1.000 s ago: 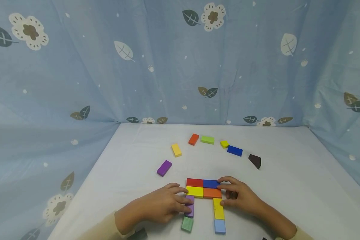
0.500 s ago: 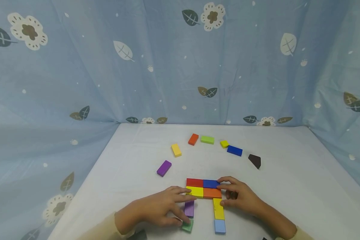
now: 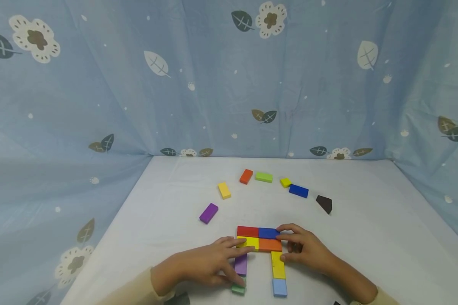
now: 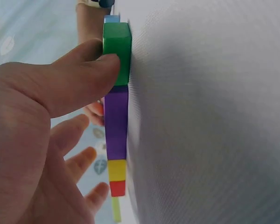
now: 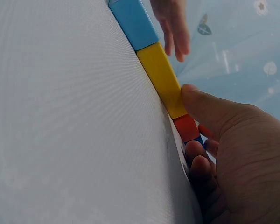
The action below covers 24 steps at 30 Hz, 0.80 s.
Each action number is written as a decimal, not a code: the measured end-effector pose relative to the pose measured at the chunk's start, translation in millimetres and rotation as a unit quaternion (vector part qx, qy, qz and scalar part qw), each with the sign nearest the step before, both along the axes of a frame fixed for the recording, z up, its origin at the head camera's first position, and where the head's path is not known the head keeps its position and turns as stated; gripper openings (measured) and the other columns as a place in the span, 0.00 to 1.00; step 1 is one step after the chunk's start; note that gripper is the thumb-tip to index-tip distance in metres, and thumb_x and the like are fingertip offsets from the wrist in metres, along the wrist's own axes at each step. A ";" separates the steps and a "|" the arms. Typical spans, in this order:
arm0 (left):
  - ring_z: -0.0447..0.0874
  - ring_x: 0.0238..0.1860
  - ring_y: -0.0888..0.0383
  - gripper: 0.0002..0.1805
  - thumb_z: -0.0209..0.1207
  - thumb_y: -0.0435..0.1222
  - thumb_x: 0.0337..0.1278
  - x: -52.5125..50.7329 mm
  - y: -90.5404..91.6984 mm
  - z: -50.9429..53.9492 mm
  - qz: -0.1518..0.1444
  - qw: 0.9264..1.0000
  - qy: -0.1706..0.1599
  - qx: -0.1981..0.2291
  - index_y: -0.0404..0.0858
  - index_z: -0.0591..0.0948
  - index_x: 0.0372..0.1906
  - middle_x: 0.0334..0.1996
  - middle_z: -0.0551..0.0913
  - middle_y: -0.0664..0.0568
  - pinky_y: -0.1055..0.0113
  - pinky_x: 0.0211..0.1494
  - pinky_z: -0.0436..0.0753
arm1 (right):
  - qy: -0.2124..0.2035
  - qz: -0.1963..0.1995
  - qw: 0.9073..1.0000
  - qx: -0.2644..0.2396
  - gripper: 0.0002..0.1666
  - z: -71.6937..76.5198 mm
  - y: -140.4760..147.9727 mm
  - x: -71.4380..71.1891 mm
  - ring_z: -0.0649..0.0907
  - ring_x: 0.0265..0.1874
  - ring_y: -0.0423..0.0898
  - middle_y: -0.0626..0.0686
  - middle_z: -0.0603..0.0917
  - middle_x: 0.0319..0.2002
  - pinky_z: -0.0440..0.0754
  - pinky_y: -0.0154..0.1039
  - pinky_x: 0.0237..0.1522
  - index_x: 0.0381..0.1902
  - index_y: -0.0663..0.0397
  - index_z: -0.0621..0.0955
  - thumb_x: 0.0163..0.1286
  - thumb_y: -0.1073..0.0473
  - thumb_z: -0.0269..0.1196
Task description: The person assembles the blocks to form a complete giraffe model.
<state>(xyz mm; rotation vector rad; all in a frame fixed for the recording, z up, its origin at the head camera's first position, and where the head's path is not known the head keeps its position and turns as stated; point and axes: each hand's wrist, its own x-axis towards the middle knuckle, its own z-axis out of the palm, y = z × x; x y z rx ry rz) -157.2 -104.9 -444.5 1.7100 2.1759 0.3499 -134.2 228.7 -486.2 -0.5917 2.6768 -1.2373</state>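
Note:
Red (image 3: 248, 231), blue (image 3: 268, 233), yellow (image 3: 254, 242) and orange (image 3: 270, 245) blocks form a two-by-two rectangle. Below its left side stand a purple block (image 3: 241, 266) and a green block (image 3: 238, 290); below its right side, a long yellow block (image 3: 277, 266) and a light blue one (image 3: 280, 288). The left hand (image 3: 213, 262) spreads over the left column, its thumb on the green block (image 4: 117, 39) in the left wrist view. The right hand (image 3: 307, 250) rests at the right edge, thumb touching the long yellow block (image 5: 161, 77), fingers by the blue and orange ones.
Loose blocks lie in an arc behind: purple (image 3: 208, 213), pale yellow (image 3: 224, 190), orange-red (image 3: 246, 176), lime (image 3: 264, 177), small yellow (image 3: 285, 182), dark blue (image 3: 298, 191) and black (image 3: 324, 204). A patterned blue curtain (image 3: 213, 84) surrounds the white table (image 3: 168, 203).
The left hand has shifted from the purple block, its thumb side coming down to the green block and its other fingers reaching over the yellow one. The right hand has not visibly moved.

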 end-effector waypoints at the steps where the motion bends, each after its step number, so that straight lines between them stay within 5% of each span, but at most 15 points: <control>1: 0.42 0.76 0.54 0.20 0.58 0.45 0.67 0.0 0.5 0.3 -0.001 1.000 0.003 0.001 0.74 0.75 0.58 0.77 0.45 0.65 0.47 0.72 0.53 | 0.000 -0.001 1.000 0.001 0.25 0.4 0.0 0.2 0.77 0.30 0.40 0.42 0.74 0.56 0.77 0.33 0.30 0.51 0.41 0.85 0.55 0.44 0.73; 14: 0.43 0.75 0.53 0.19 0.56 0.46 0.68 0.0 4.1 2.7 -0.001 1.000 0.012 0.000 0.74 0.76 0.57 0.76 0.47 0.64 0.48 0.71 0.53 | -0.003 -0.002 1.000 0.000 0.26 -0.2 0.0 0.1 0.77 0.30 0.40 0.43 0.74 0.56 0.77 0.33 0.30 0.51 0.42 0.85 0.55 0.44 0.74; 24: 0.46 0.75 0.54 0.16 0.57 0.56 0.62 0.7 7.9 3.7 -0.002 1.000 -0.009 0.015 0.69 0.81 0.55 0.76 0.50 0.63 0.50 0.71 0.55 | 0.009 -0.001 1.000 0.003 0.25 -1.1 0.0 0.6 0.77 0.30 0.39 0.42 0.75 0.56 0.78 0.33 0.30 0.51 0.42 0.85 0.55 0.44 0.73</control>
